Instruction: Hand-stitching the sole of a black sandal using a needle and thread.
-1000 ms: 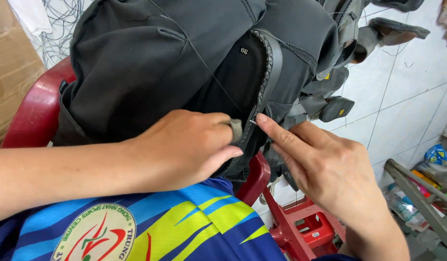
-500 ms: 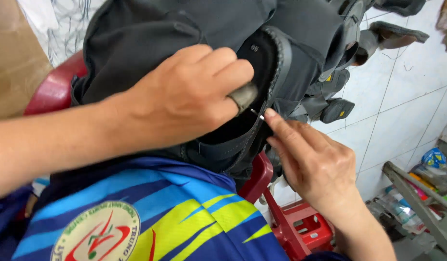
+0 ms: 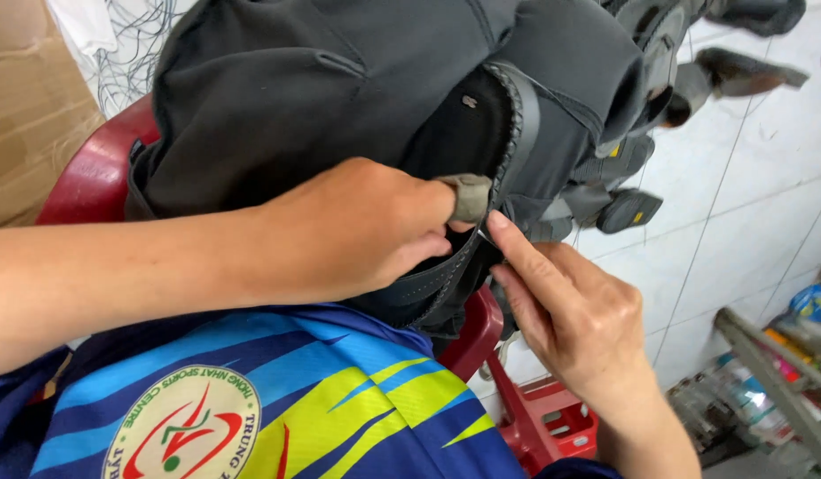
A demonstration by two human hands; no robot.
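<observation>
A dark grey backpack rests on a red plastic chair in front of me. My left hand grips the bag's stitched rim, its forefinger capped by a grey thimble-like cover. My right hand comes in from the lower right, its forefinger tip pressed against the same black edge just below the thimble. Any needle or thread between the fingers is too small to make out. My blue and yellow shirt fills the bottom of the view.
Grey straps with buckles hang off the bag's right side over a white tiled floor. A brown cardboard box stands at the left. A red stool sits below, and clutter lies at the lower right.
My left hand has slid down from the top of the bag's rim to its side. My right forefinger has moved up to touch the edge by the thimble.
</observation>
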